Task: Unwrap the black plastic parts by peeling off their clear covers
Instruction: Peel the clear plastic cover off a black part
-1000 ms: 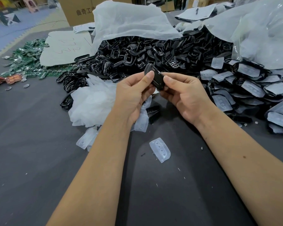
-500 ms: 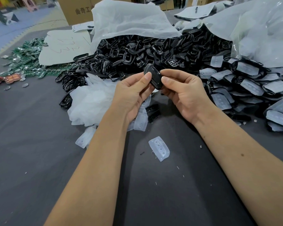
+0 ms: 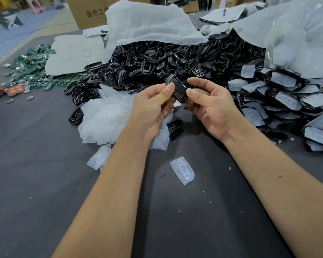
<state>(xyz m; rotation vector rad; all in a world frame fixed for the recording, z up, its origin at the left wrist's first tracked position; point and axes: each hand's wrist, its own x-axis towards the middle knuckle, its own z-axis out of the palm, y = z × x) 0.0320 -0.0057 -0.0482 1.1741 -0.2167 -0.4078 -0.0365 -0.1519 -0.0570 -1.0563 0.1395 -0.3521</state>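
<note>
A small black plastic part is held up between both hands above the dark table. My left hand pinches its left edge with thumb and fingers. My right hand pinches its right side, thumb on its lower end. One peeled clear cover lies flat on the table below the hands. Further clear covers sit under my left wrist. I cannot tell whether a cover is on the held part.
A big heap of bare black parts spills from white bags behind the hands. Covered black parts pile up on the right. A crumpled white plastic heap lies left. Green circuit boards and a cardboard box are far left.
Both hands stay on the black part, shifting only slightly. My right thumb has slid lower on the part's end.
</note>
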